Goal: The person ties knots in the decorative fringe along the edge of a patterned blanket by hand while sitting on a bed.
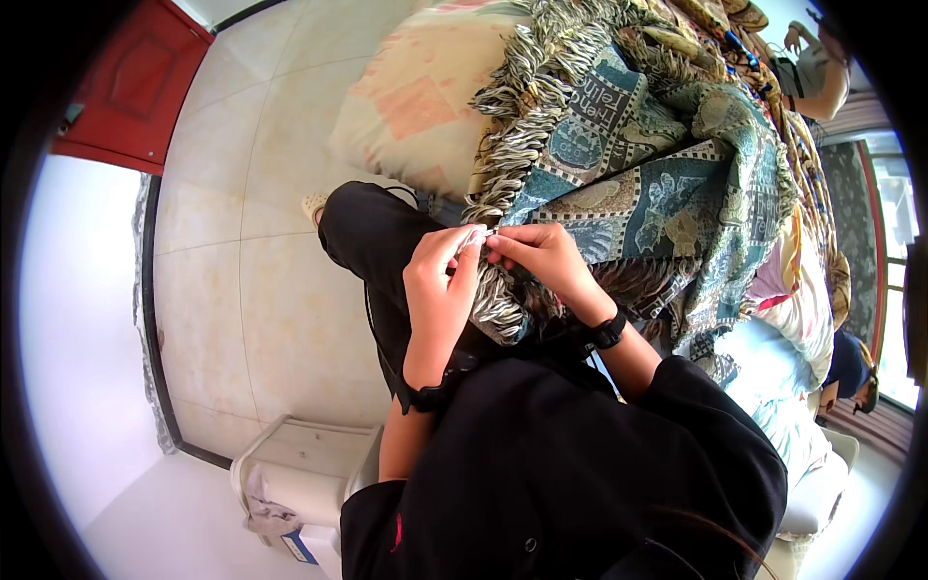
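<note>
A woven throw blanket (643,203) with teal, beige and dark patterned squares lies heaped in front of me, partly over my lap. Thick cream-and-dark fringe (517,126) runs along its left edge. Both hands meet at this edge, fingertips almost touching. My left hand (440,280) is closed, pinching a pale fringe strand (471,239) between thumb and forefinger. Just right of it, my right hand (546,256) pinches the same small bit of fringe, its other fingers curled. The strand's end is mostly hidden by my fingertips. Each wrist wears a black band.
A pale peach-patterned cushioned surface (416,106) lies beyond my knee. At lower left stands a beige cabinet (309,454) with a cloth on it. More bedding (773,358) is piled at right. Two other people (822,72) are at the right edge. A red door (135,77) is far left.
</note>
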Action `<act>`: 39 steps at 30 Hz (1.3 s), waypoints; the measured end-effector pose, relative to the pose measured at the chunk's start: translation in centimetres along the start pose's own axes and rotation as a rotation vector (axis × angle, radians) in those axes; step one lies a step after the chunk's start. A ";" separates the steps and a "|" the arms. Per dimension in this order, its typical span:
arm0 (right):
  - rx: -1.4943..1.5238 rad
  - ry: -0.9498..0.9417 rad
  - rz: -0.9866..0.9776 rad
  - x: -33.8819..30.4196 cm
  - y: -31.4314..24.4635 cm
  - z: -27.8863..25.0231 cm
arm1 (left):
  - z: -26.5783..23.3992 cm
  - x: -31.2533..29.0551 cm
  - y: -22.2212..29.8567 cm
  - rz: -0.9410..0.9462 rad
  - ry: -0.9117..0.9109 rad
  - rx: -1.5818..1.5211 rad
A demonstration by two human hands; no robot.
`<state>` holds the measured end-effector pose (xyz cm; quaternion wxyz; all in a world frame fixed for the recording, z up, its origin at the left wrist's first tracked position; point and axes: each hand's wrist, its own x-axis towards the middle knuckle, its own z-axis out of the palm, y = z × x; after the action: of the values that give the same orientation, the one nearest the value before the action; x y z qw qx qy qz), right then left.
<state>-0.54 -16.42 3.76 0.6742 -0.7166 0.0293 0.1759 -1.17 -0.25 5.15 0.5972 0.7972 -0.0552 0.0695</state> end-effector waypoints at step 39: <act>0.149 -0.037 0.043 -0.3 0.1 0.0 | -5.9 3.4 0.2 -0.012 -0.287 -0.008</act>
<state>-0.86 -16.46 3.77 0.7220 -0.6605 0.0455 0.2009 1.84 5.31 7.53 0.5867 0.7969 -0.1355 -0.0490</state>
